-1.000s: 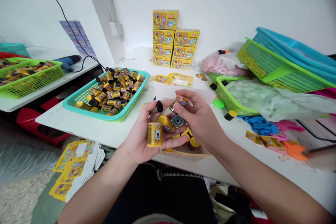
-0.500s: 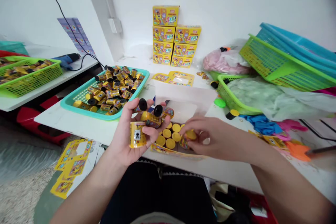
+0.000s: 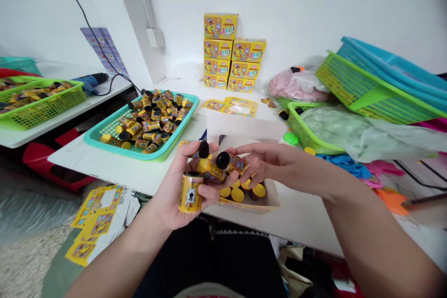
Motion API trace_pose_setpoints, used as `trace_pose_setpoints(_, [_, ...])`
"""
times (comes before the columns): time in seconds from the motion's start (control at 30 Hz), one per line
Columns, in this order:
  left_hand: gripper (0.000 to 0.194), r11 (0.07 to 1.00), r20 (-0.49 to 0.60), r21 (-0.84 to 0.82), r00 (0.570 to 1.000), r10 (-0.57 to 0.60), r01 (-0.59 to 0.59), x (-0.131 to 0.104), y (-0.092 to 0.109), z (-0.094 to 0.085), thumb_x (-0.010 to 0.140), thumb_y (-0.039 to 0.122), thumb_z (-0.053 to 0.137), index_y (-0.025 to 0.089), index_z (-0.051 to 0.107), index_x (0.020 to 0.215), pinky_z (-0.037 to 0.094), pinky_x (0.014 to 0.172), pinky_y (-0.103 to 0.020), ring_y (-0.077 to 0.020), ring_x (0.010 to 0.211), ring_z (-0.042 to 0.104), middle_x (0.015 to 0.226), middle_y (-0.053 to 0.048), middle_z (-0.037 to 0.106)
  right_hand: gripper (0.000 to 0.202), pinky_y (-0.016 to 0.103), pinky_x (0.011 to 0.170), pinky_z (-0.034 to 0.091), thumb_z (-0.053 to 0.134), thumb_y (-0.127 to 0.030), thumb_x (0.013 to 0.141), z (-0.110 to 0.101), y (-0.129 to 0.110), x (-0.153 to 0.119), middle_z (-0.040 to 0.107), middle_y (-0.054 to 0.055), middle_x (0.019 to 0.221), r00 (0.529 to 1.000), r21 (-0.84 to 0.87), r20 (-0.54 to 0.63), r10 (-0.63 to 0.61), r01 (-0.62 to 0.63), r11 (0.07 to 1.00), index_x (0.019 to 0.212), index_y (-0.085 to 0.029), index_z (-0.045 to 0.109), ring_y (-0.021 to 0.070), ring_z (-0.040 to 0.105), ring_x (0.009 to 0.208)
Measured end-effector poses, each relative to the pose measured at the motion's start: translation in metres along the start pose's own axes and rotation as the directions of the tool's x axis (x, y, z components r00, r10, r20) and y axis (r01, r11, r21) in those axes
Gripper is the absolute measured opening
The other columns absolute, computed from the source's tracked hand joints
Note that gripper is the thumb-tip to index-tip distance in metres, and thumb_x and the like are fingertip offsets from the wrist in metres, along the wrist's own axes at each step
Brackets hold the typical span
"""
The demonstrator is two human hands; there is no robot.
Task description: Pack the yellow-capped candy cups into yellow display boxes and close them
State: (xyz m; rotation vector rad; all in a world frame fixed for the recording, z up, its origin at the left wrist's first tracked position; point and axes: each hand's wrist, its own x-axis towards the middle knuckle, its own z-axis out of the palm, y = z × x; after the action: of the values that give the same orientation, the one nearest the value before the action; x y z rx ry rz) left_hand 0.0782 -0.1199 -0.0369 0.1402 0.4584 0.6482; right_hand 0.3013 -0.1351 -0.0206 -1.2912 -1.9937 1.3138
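Several small yellow cups with black or yellow ends [image 3: 191, 194] are held in my left hand [image 3: 188, 186], above the left part of an open box [image 3: 268, 202]. Inside the box stand several cups with their yellow ends up [image 3: 237, 194]. My right hand [image 3: 268, 165] is over the box, its fingers touching a black-ended cup [image 3: 234, 162] at the edge of the left hand's bunch. The box's raised white flap [image 3: 244, 125] stands behind both hands.
A turquoise basket full of cups [image 3: 164, 152] is left of the box. Stacked yellow boxes [image 3: 218, 50] stand by the wall, flat printed cards [image 3: 240, 106] before them. Green baskets [image 3: 296, 128] and plastic bags [image 3: 335, 125] lie right.
My right hand has let go of a cup in the box and moved up and left to the cups in my left hand. The left hand sits slightly lower and further right.
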Motion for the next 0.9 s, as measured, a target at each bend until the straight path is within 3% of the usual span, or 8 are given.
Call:
trace_pose_setpoints(0.2, [0.017, 0.998, 0.014, 0.051, 1.000, 0.025, -0.026, 0.001, -0.005, 0.004, 0.080, 0.032, 0.067, 0.017, 0.070, 0.088, 0.040, 0.037, -0.011, -0.0273, 0.082, 0.073, 0.091, -0.012, 0.073, 0.026, 0.031, 0.081, 0.057, 0.072, -0.038, 0.081, 0.013, -0.005, -0.002, 0.073, 0.004, 0.101, 0.987, 0.400, -0.156, 0.042, 0.024, 0.916, 0.099, -0.020, 0.063, 0.0166, 0.071, 0.089])
trace_pose_setpoints(0.37, [0.019, 0.997, -0.007, 0.055, 0.999, 0.050, -0.050, 0.003, -0.007, 0.005, 0.083, 0.034, 0.064, 0.016, 0.069, 0.088, 0.040, 0.037, -0.012, -0.0245, 0.078, 0.071, 0.091, -0.010, 0.071, 0.029, 0.030, 0.076, 0.058, 0.075, -0.038, 0.079, 0.013, 0.001, -0.003, 0.072, 0.001, 0.095, 0.976, 0.469, -0.206, 0.075, 0.031, 0.883, 0.097, -0.021, 0.061, 0.0142, 0.071, 0.082])
trace_pose_setpoints(0.43, [0.019, 0.992, -0.039, 0.052, 0.992, 0.116, -0.114, 0.002, -0.006, 0.005, 0.086, 0.034, 0.061, 0.016, 0.069, 0.089, 0.041, 0.038, -0.012, -0.0220, 0.077, 0.070, 0.098, -0.008, 0.071, 0.029, 0.033, 0.074, 0.058, 0.072, -0.041, 0.080, 0.005, 0.002, -0.009, 0.072, 0.002, 0.100, 0.955, 0.320, -0.293, 0.050, 0.048, 0.946, 0.101, -0.023, 0.064, 0.0164, 0.070, 0.083])
trace_pose_setpoints(0.5, [0.019, 0.984, -0.071, 0.044, 0.982, 0.174, -0.172, 0.001, -0.005, 0.004, 0.088, 0.032, 0.058, 0.017, 0.068, 0.088, 0.043, 0.039, -0.012, -0.0186, 0.074, 0.068, 0.105, -0.007, 0.069, 0.027, 0.034, 0.074, 0.057, 0.069, -0.043, 0.082, -0.004, 0.001, -0.015, 0.073, 0.004, 0.100, 0.954, -0.012, -0.300, -0.019, 0.016, 1.000, 0.102, -0.025, 0.069, 0.0189, 0.069, 0.084])
trace_pose_setpoints(0.57, [0.019, 0.980, -0.097, 0.035, 0.975, 0.198, -0.195, 0.000, -0.004, 0.002, 0.089, 0.033, 0.056, 0.017, 0.068, 0.088, 0.043, 0.040, -0.013, -0.0174, 0.073, 0.066, 0.108, -0.007, 0.067, 0.026, 0.034, 0.072, 0.054, 0.068, -0.039, 0.080, -0.009, -0.002, -0.018, 0.074, 0.004, 0.095, 0.978, -0.377, -0.208, -0.031, -0.051, 0.925, 0.102, -0.027, 0.073, 0.0203, 0.068, 0.081])
trace_pose_setpoints(0.63, [0.020, 0.979, -0.106, 0.030, 0.973, 0.204, -0.202, 0.000, -0.004, 0.001, 0.089, 0.033, 0.056, 0.017, 0.068, 0.088, 0.043, 0.041, -0.012, -0.0190, 0.077, 0.066, 0.104, -0.009, 0.066, 0.029, 0.032, 0.067, 0.051, 0.070, -0.034, 0.074, -0.007, -0.006, -0.016, 0.074, 0.003, 0.090, 0.992, -0.599, -0.110, 0.061, -0.115, 0.792, 0.102, -0.027, 0.073, 0.0210, 0.068, 0.077])
trace_pose_setpoints(0.77, [0.021, 0.988, -0.089, 0.004, 0.984, 0.153, -0.153, 0.001, -0.005, 0.002, 0.090, 0.034, 0.055, 0.017, 0.068, 0.088, 0.042, 0.041, -0.012, -0.0177, 0.073, 0.065, 0.088, -0.008, 0.063, 0.034, 0.030, 0.060, 0.047, 0.074, -0.022, 0.063, 0.010, -0.005, 0.004, 0.073, 0.008, 0.090, 0.953, -0.736, 0.015, 0.304, -0.195, 0.648, 0.097, -0.023, 0.074, 0.0245, 0.068, 0.076])
trace_pose_setpoints(0.9, [0.022, 0.995, -0.076, -0.010, 0.992, 0.098, -0.099, -0.001, -0.006, 0.005, 0.089, 0.036, 0.057, 0.017, 0.068, 0.093, 0.042, 0.040, -0.012, -0.0188, 0.074, 0.068, 0.089, -0.009, 0.065, 0.034, 0.029, 0.059, 0.046, 0.076, -0.033, 0.067, 0.018, 0.004, 0.022, 0.073, 0.007, 0.084, 0.947, -0.719, 0.042, 0.319, -0.193, 0.668, 0.099, -0.021, 0.073, 0.0234, 0.068, 0.074])
